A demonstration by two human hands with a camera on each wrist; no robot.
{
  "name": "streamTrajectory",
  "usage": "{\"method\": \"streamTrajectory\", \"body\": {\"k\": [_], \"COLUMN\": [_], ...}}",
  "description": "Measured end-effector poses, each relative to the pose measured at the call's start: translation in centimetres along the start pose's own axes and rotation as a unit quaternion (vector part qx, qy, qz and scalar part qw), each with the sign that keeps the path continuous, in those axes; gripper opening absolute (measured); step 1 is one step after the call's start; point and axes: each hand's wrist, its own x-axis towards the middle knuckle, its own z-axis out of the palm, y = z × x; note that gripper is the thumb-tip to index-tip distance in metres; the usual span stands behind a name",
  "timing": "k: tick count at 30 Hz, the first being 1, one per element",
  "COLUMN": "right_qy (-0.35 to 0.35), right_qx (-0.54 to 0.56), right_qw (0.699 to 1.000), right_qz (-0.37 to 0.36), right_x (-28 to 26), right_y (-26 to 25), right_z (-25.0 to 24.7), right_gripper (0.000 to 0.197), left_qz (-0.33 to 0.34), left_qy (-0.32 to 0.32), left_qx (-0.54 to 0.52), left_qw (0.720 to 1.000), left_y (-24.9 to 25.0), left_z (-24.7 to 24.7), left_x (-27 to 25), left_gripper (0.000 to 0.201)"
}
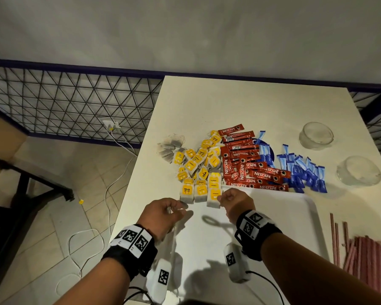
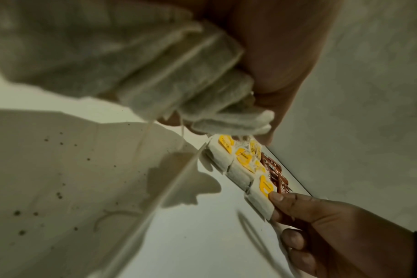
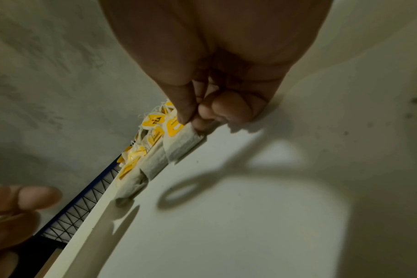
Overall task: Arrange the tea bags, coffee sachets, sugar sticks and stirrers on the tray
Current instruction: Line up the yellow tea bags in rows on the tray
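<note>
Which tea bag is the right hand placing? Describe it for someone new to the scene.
Start at the white tray, then its far-left edge, where three tea bags stand in a row. It is the rightmost tea bag, nearest the red coffee sachets, the only one pinched by the right hand.

Plain indoor room: tiled floor [image 1: 59, 194], bare wall [image 1: 185, 29], wire-mesh partition [image 1: 70, 102], white table [image 1: 207, 102]
</note>
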Motion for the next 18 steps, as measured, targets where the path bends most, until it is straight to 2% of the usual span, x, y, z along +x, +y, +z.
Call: {"method": "streamTrajectory", "body": {"k": [6, 9, 11, 14, 15, 18], "right_qy": [0.016, 0.033, -0.024, -0.189, -0.218, -0.201], "right_qx": [-0.013, 0.017, 0.036, 0.063, 0.061, 0.051], "right_qw": [1.000, 0.998, 0.993, 0.966, 0.959, 0.965], "right_qz": [-0.016, -0.058, -0.107, -0.165, -0.170, -0.162], "right_x": [-0.4, -1.3, -2.4, -4.7, -5.3, -5.8], "right_y": [-0.5, -1.8, -3.4, -5.5, -5.9, -6.5], "right_z": [-0.5, -1.2, -1.4, -0.8, -0.5, 0.1], "right_gripper": [0.016, 0.018, 0.014, 0.011, 0.012, 0.016], "left_qz": [0.011, 0.011, 0.012, -0.010, -0.026, -0.060], "left_qy": [-0.009, 0.001, 0.003, 0.030, 0.036, 0.042], "left_qx": [-0.021, -0.085, -0.137, -0.148, -0.163, -0.208], "left_qw": [1.000, 0.996, 0.991, 0.988, 0.986, 0.975], "left_y": [0.2, 0.8, 1.6, 2.2, 2.4, 3.2], "left_z": [0.2, 0.3, 0.5, 0.6, 0.8, 1.2], "left_x": [-0.1, -0.3, -0.2, 0.1, 0.3, 0.4], "left_gripper": [0.005, 0.018, 0.034, 0.052, 0.054, 0.058]}}
